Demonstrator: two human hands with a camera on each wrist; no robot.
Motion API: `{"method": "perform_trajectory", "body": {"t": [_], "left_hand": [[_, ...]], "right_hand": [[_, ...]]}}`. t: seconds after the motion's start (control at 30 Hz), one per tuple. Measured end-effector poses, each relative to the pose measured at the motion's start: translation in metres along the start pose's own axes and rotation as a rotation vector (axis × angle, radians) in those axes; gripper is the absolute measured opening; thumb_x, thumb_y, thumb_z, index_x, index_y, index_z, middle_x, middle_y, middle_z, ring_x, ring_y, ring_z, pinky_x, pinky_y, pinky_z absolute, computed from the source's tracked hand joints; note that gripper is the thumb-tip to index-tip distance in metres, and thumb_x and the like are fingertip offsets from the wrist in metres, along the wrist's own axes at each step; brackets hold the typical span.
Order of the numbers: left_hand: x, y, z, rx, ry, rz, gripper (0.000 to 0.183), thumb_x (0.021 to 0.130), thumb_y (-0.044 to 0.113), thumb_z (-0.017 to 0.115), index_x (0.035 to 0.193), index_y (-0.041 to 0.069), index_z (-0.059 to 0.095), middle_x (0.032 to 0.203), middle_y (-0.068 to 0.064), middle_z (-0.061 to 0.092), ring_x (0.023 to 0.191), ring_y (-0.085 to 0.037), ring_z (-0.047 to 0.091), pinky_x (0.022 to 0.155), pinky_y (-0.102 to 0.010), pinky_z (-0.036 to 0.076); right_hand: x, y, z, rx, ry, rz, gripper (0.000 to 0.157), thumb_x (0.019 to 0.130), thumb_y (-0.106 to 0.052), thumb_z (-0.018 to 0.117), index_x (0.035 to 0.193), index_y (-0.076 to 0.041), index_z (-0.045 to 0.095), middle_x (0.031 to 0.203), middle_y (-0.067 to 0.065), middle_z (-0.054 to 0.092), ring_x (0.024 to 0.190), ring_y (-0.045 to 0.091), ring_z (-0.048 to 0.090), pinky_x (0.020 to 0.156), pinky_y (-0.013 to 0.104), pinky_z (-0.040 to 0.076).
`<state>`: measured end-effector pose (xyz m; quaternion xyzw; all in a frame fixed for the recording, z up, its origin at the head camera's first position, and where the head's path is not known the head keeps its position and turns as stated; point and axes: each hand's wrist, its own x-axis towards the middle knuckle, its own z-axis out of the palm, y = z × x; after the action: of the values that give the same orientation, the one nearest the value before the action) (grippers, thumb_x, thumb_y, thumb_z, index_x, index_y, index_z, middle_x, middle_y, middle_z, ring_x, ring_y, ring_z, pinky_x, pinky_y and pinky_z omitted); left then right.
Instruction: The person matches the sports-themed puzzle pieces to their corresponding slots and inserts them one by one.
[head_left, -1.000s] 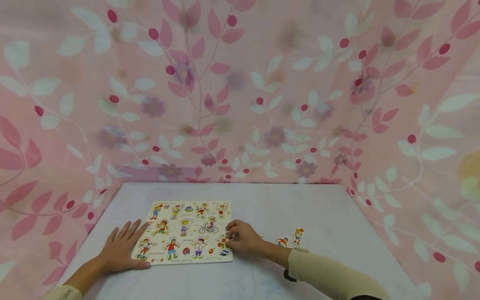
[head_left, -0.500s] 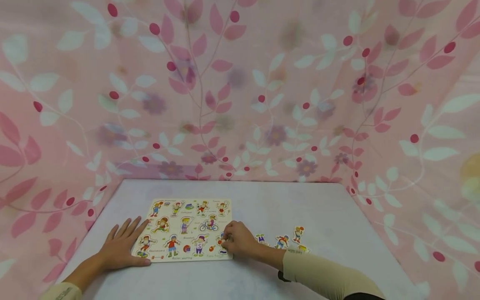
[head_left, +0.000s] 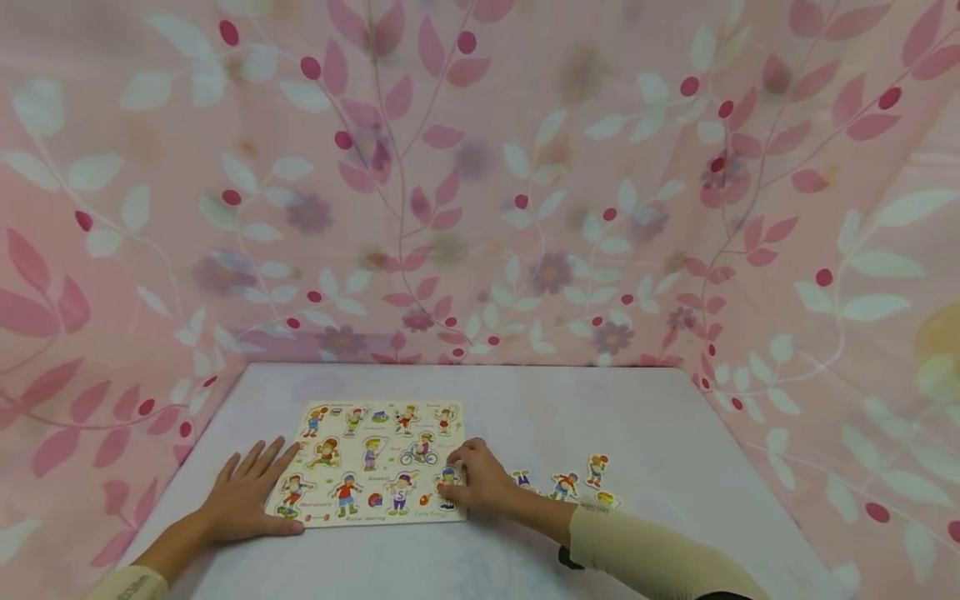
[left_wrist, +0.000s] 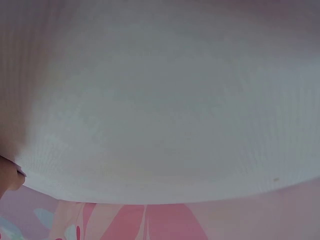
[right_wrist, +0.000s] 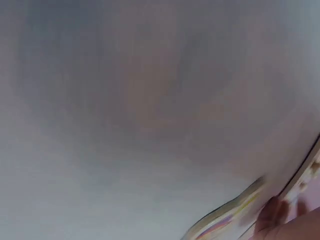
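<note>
A cream puzzle board (head_left: pixel 422 482) with cut-out sports figures lies left of the table's middle. My left hand (head_left: pixel 243 496) rests flat at its left edge, fingers spread, thumb at the near corner. At the near right corner, my right hand (head_left: pixel 483 483) pinches a puzzle piece (head_left: pixel 449 475), a figure in a blue cap, between thumb and fingers over the board. The hand covers part of that piece. The right wrist view catches the fingers (right_wrist: pixel 287 227) beside the board's edge. Only a bit of thumb (left_wrist: pixel 9 177) shows in the left wrist view.
Several loose puzzle pieces lie right of the board, among them a red-and-blue figure (head_left: pixel 565 485) and one with an orange ball (head_left: pixel 597 470). The right forearm passes close in front of them. Pink floral cloth (head_left: pixel 480 208) encloses the white table (head_left: pixel 637 408).
My right hand has shifted slightly at the board's near right corner, and the blue-capped piece there now shows more upright. Loose pieces formerly behind the forearm show more. My left hand stays put.
</note>
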<state>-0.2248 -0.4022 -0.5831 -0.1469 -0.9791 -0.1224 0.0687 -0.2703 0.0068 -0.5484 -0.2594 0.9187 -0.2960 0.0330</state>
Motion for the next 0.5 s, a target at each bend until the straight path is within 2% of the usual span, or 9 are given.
{"method": "perform_trajectory", "body": {"t": [0.07, 0.13, 0.23, 0.3, 0.37, 0.5], "left_hand": [[-0.002, 0.0, 0.003, 0.007, 0.002, 0.001, 0.122, 0.06, 0.08, 0.072, 0.154, 0.013, 0.031, 0.158, -0.023, 0.029, 0.142, -0.05, 0.024, 0.109, -0.071, 0.014], [-0.004, 0.0, 0.006, 0.014, 0.001, 0.001, 0.122, 0.06, 0.08, 0.072, 0.154, 0.014, 0.031, 0.158, -0.023, 0.029, 0.142, -0.05, 0.025, 0.109, -0.071, 0.014], [-0.007, 0.0, 0.01, 0.022, -0.001, -0.001, 0.122, 0.06, 0.081, 0.071, 0.154, 0.015, 0.031, 0.157, -0.023, 0.03, 0.141, -0.05, 0.025, 0.109, -0.072, 0.015], [-0.008, -0.001, 0.011, 0.023, 0.007, -0.002, 0.122, 0.059, 0.081, 0.071, 0.154, 0.015, 0.033, 0.157, -0.023, 0.031, 0.141, -0.05, 0.026, 0.109, -0.072, 0.015], [-0.007, -0.001, 0.01, 0.019, 0.016, -0.004, 0.122, 0.059, 0.081, 0.071, 0.154, 0.016, 0.032, 0.157, -0.023, 0.031, 0.141, -0.05, 0.025, 0.109, -0.072, 0.014], [-0.002, -0.002, 0.008, 0.014, 0.041, 0.006, 0.121, 0.06, 0.08, 0.072, 0.155, 0.016, 0.031, 0.157, -0.023, 0.03, 0.141, -0.05, 0.025, 0.109, -0.071, 0.014]], "right_hand": [[-0.005, -0.002, -0.001, -0.043, 0.007, 0.009, 0.06, 0.087, -0.045, 0.072, 0.132, -0.009, 0.056, 0.138, 0.016, 0.044, 0.109, 0.021, 0.055, 0.091, 0.036, 0.051], [-0.011, 0.0, -0.004, -0.126, 0.008, -0.005, 0.074, 0.088, -0.055, 0.066, 0.146, -0.014, 0.044, 0.153, 0.018, 0.031, 0.122, 0.027, 0.054, 0.1, 0.047, 0.048], [-0.016, 0.013, -0.014, -0.295, 0.032, -0.102, 0.085, 0.089, -0.062, 0.059, 0.156, -0.021, 0.028, 0.165, 0.017, 0.008, 0.136, 0.033, 0.045, 0.107, 0.056, 0.04], [-0.016, 0.027, -0.026, -0.371, 0.049, -0.136, 0.087, 0.09, -0.065, 0.055, 0.159, -0.026, 0.02, 0.167, 0.012, -0.003, 0.144, 0.033, 0.037, 0.112, 0.058, 0.033], [-0.014, 0.044, -0.04, -0.428, 0.081, -0.154, 0.086, 0.091, -0.067, 0.051, 0.159, -0.027, 0.017, 0.167, 0.011, -0.009, 0.146, 0.035, 0.032, 0.114, 0.057, 0.03], [-0.013, 0.079, -0.069, -0.52, 0.155, -0.136, 0.084, 0.092, -0.069, 0.047, 0.159, -0.026, 0.021, 0.167, 0.014, -0.006, 0.143, 0.039, 0.034, 0.114, 0.059, 0.028]]}}
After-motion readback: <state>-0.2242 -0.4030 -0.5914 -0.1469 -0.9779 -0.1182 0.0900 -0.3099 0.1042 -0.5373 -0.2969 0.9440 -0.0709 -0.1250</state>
